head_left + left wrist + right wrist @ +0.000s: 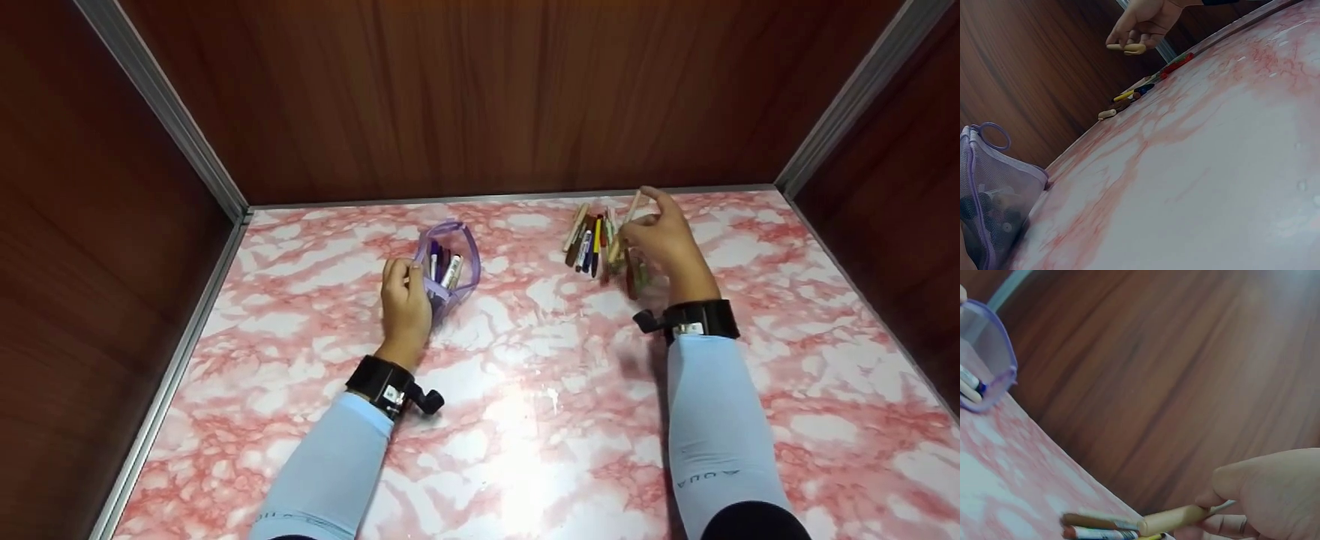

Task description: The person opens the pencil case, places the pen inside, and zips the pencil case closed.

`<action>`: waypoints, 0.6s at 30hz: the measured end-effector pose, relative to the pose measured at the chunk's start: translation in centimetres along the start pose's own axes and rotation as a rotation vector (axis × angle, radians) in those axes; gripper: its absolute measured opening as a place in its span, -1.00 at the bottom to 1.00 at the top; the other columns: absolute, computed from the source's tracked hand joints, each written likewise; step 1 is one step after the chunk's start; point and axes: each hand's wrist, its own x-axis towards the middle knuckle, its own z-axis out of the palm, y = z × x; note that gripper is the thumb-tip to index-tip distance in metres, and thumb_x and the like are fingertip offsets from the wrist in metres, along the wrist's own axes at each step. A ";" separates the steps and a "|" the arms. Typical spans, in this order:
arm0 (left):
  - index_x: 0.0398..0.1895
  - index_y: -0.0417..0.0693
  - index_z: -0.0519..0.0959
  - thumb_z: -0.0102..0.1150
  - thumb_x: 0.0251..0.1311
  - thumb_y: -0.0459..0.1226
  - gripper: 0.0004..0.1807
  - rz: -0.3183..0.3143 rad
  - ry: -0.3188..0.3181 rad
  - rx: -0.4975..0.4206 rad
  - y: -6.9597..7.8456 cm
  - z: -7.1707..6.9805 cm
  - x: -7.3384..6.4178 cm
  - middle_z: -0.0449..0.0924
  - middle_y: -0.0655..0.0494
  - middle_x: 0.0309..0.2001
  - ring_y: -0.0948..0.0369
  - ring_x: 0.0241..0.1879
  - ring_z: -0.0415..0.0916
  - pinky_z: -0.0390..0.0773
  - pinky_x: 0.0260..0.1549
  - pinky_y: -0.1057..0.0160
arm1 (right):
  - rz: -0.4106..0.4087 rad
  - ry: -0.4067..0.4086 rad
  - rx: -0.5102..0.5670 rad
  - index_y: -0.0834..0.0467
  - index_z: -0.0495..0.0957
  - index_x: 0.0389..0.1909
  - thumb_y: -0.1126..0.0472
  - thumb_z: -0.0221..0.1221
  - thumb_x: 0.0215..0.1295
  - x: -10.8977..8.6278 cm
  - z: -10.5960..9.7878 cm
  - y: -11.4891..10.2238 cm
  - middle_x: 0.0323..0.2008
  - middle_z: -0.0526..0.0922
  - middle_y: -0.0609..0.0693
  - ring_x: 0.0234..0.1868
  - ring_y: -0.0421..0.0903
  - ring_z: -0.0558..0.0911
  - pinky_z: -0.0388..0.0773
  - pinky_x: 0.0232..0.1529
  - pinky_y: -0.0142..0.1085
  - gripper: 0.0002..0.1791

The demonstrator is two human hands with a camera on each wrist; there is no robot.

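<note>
My left hand [405, 296] grips the near side of a purple mesh pencil pouch [439, 291], which gapes wide with several pens and markers [452, 270] inside. In the left wrist view the pouch [1005, 174] shows its zipper edge and a purple ring. Over at the right, my right hand [667, 238] pinches a beige capped pen [1126, 49], raised above the table in the left wrist view. Loose pens and markers [587, 244] in brown, blue, yellow and other colours lie beside and below that hand, partly covered by it.
A pink and white marbled tabletop [517, 360] lies under everything. Brown wood-grain panels [480, 97] rise at the back and both sides, with metal strips [176, 127] along the corners.
</note>
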 end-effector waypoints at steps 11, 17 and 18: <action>-0.11 -0.26 0.59 0.06 0.69 -0.29 -0.79 0.004 0.004 -0.004 -0.1 0.0 0.2 0.54 -0.12 0.02 0.04 0.00 0.59 0.70 0.06 0.14 | -0.062 -0.060 0.260 0.03 0.12 0.72 0.41 0.32 0.46 -0.3 6.1 -3.2 -0.18 0.72 0.03 -0.31 -0.14 0.82 0.88 -0.10 -0.19 -0.08; -0.14 -0.29 0.58 0.06 0.68 -0.29 -0.77 0.026 0.013 -0.001 -0.2 0.1 0.2 0.53 -0.13 -0.02 0.04 0.01 0.59 0.72 0.08 0.14 | -0.116 -0.078 0.360 0.15 0.16 0.66 0.53 0.29 0.35 -0.3 10.3 -3.8 -0.32 0.76 0.02 -0.42 -0.12 0.83 0.89 -0.22 -0.16 -0.10; -0.15 -0.29 0.58 0.07 0.68 -0.29 -0.77 0.030 0.015 0.001 -0.2 0.1 0.2 0.52 -0.13 -0.03 0.04 0.00 0.59 0.71 0.07 0.14 | -0.124 -0.084 0.373 0.16 0.16 0.65 0.53 0.31 0.34 -0.3 11.1 -3.9 -0.35 0.77 0.00 -0.44 -0.12 0.84 0.89 -0.22 -0.16 -0.08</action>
